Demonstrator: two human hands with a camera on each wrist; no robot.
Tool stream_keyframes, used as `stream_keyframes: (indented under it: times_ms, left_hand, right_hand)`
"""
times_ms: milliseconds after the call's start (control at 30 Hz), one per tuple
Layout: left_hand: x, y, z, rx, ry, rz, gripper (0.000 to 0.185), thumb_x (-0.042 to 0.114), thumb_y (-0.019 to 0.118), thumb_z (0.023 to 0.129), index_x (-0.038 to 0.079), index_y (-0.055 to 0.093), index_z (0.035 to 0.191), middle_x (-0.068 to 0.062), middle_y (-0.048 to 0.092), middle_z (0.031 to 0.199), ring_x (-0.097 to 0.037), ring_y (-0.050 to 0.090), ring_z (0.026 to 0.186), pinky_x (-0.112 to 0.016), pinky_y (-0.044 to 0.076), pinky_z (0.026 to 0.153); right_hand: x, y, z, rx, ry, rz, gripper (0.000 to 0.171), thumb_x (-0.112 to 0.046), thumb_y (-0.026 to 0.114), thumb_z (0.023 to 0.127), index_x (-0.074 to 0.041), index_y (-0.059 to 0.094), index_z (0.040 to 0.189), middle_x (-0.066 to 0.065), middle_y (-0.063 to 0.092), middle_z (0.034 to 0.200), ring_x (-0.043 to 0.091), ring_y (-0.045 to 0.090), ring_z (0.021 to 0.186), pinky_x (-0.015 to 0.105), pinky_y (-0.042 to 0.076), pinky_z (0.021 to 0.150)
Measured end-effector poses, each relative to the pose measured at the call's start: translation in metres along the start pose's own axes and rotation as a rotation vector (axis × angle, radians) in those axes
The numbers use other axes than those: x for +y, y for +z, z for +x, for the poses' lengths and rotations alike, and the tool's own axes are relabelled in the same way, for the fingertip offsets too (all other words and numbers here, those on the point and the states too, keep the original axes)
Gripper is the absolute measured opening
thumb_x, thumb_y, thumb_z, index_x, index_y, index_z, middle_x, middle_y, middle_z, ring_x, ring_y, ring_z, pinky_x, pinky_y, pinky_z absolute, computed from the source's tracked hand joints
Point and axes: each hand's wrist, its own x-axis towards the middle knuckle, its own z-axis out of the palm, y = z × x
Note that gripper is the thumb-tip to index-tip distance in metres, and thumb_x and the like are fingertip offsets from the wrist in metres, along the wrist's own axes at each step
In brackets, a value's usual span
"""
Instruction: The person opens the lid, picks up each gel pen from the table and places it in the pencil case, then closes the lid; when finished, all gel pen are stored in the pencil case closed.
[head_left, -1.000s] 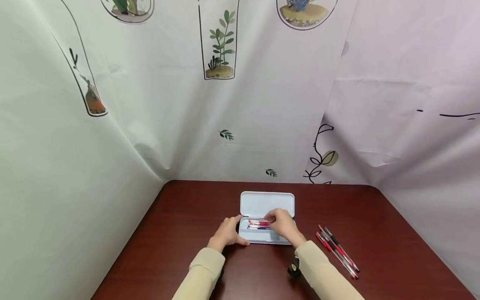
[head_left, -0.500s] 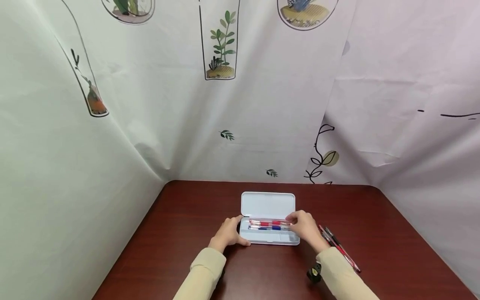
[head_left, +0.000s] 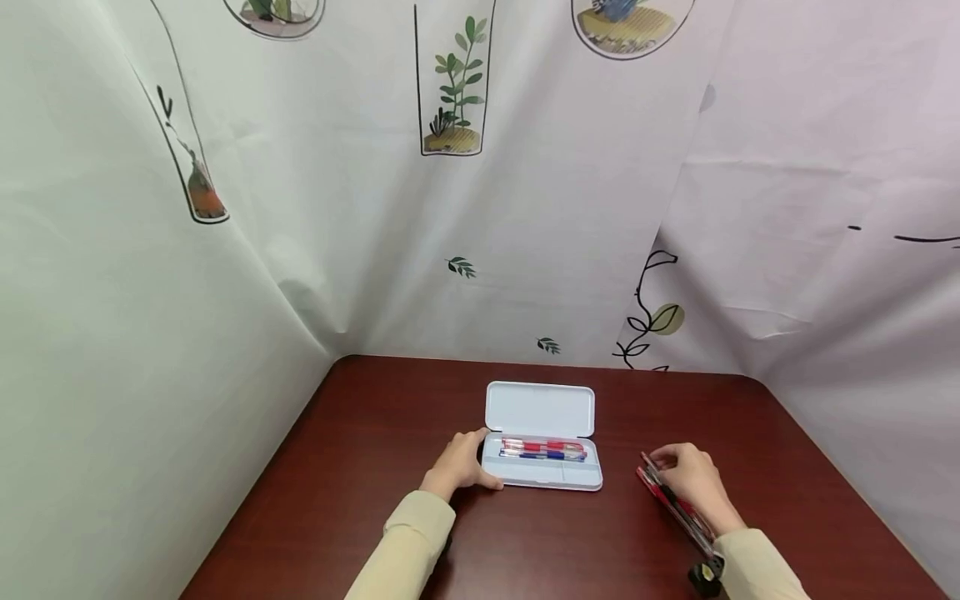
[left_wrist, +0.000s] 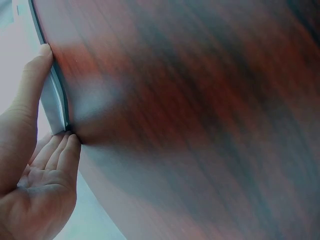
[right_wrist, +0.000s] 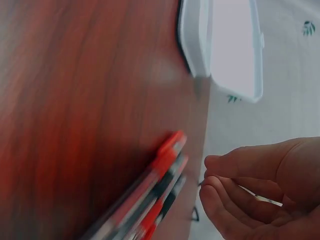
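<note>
The left hand (head_left: 457,467) is bracing the open pencil case (head_left: 542,462) near the tabletop's far edge, fingers together. The right hand (head_left: 693,483) is hovering over the loose pens (head_left: 675,504) toward the right edge, fingers curled, seemingly holding nothing; pinching one pen cleanly would work best.

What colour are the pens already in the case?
One red, one blue pens, clearest in the head view.

Pencil case (head_left: 542,473): smooth matt white plastic. Table (head_left: 375,500): glossy dark red wood grain. Backdrop (head_left: 525,208): creased printed cloth.
</note>
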Motion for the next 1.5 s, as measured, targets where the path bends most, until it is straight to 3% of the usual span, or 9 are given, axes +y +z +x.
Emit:
stream_keyframes:
  times_ms: [467,800,1033,1500]
  left_hand:
    - [-0.002,0.0,0.003,-0.005,0.011,0.014,0.089,0.029,0.096,0.056,-0.001,0.057,0.13,-0.019,0.065,0.115,-0.028,0.061,0.1,-0.045,0.051,0.09]
    - [0.0,-0.002,0.003,-0.005,0.022,0.011,0.089,0.028,0.096,0.058,-0.002,0.055,0.131,-0.02,0.065,0.115,-0.028,0.061,0.098,-0.045,0.051,0.09]
    - [0.0,-0.001,0.001,-0.008,0.021,0.004,0.089,0.028,0.096,0.058,-0.003,0.055,0.131,-0.02,0.065,0.115,-0.028,0.06,0.098,-0.045,0.05,0.09]
    - [-0.002,0.0,0.006,-0.022,0.001,0.016,0.092,0.03,0.095,0.059,-0.002,0.053,0.134,-0.02,0.064,0.12,-0.028,0.061,0.103,-0.045,0.05,0.093]
  right_hand:
    - [0.027,-0.01,-0.008,-0.029,0.095,0.018,0.025,0.001,0.068,0.077,0.004,0.072,0.102,0.015,0.072,0.091,0.02,0.064,0.076,0.034,0.047,0.059]
    - [0.035,-0.01,-0.009,-0.044,0.1,-0.006,0.022,0.001,0.067,0.077,0.003,0.073,0.099,0.013,0.072,0.089,0.019,0.063,0.075,0.035,0.047,0.06]
    - [0.039,-0.007,-0.009,-0.064,0.106,-0.027,0.017,0.0,0.066,0.078,0.002,0.073,0.093,0.009,0.071,0.085,0.021,0.063,0.077,0.044,0.049,0.067]
    - [0.041,-0.004,-0.012,-0.027,0.043,-0.026,0.016,-0.002,0.069,0.078,0.003,0.071,0.093,0.005,0.068,0.08,0.017,0.06,0.07,0.05,0.049,0.07]
